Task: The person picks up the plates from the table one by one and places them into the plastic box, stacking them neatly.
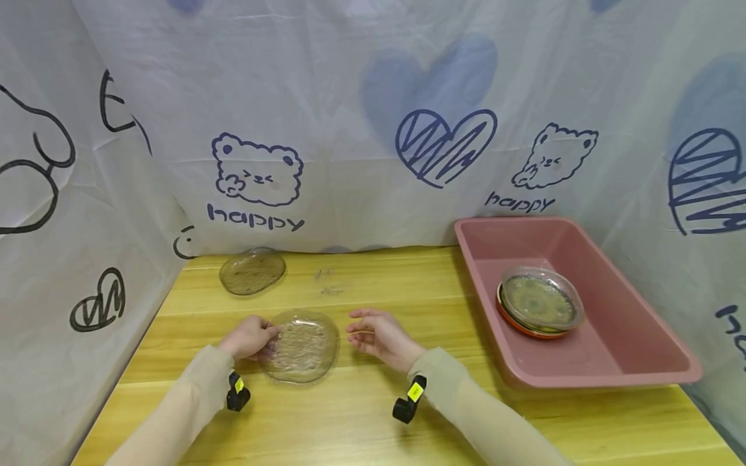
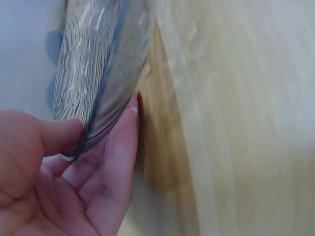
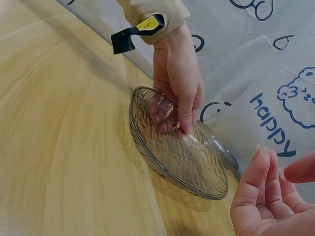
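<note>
A clear, ripple-textured plate (image 1: 305,346) is tilted over the wooden table in the head view. My left hand (image 1: 252,338) pinches its left rim, thumb on the upper face and fingers beneath, as the left wrist view shows on the plate (image 2: 93,73). Just off the plate's right side, my right hand (image 1: 381,338) is held with fingers loosely bent and nothing in them. From the right wrist view, the right hand (image 3: 273,196) is apart from the plate (image 3: 172,142). A second clear plate (image 1: 252,272) lies farther back on the left.
On the right stands a pink tub (image 1: 588,369). Inside it, a clear dish (image 1: 542,299) sits on top of an orange-rimmed plate (image 1: 533,330). A white printed curtain (image 1: 344,194) closes off the back and sides of the wooden table (image 1: 373,414).
</note>
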### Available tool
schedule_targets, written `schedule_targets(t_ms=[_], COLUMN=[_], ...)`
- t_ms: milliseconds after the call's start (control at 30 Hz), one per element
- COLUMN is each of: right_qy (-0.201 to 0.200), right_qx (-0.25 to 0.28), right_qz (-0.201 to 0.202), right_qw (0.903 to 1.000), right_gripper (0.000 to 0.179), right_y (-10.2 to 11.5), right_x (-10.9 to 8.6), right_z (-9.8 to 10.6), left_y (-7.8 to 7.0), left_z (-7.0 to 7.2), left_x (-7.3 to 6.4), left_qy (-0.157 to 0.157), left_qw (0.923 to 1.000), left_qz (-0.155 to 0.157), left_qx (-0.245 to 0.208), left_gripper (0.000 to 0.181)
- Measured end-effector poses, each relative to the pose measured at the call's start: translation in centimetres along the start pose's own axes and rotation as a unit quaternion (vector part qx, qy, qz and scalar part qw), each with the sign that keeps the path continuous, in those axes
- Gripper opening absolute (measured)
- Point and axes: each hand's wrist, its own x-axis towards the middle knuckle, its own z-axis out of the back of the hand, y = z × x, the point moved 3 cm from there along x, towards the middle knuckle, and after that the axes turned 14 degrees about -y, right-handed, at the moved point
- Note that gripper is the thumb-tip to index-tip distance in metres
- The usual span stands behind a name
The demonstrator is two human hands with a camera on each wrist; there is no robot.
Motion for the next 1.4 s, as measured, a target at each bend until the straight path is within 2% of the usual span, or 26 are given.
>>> schedule_targets(t_ms=[233,333,600,867,1167,1400], right_qy=[-0.014,-0.020,-0.035,-0.083,-0.123,-0.121], right_qx=[-0.003,-0.004,0.004,0.011,0.039,0.046], right_qz=[0.001,0.003,0.006,0.023,0.024,0.040], right_qw=[0.9999,0.9998,0.9994,0.9962,0.9914,0.9908], right_gripper=[0.047,0.046,0.047,0.047,0.048,0.046], right_y=[-0.3,-0.3,0.2,0.9,2.2,3.2], right_x=[0.3,0.4,0.5,0.8,0.6,0.5], right_z=[0.7,1.2,2.9,5.3,7.1,7.9], left_y=[-0.3,-0.5,-1.4,-2.5,-5.7,-8.5], left_z=[-1.5,-2.3,-4.0,-5.6,-6.7,-6.7], left_x=[0.5,0.6,0.8,1.5,2.3,2.2], left_qy=[0.032,0.035,0.022,0.030,0.022,0.007], left_qw=[0.9960,0.9936,0.9925,0.9883,0.9814,0.9764], left_qz=[0.009,0.014,0.018,0.021,-0.005,-0.017], left_qx=[-0.083,-0.107,-0.119,-0.148,-0.191,-0.215], left_gripper=[0.038,0.039,0.042,0.045,0.042,0.043])
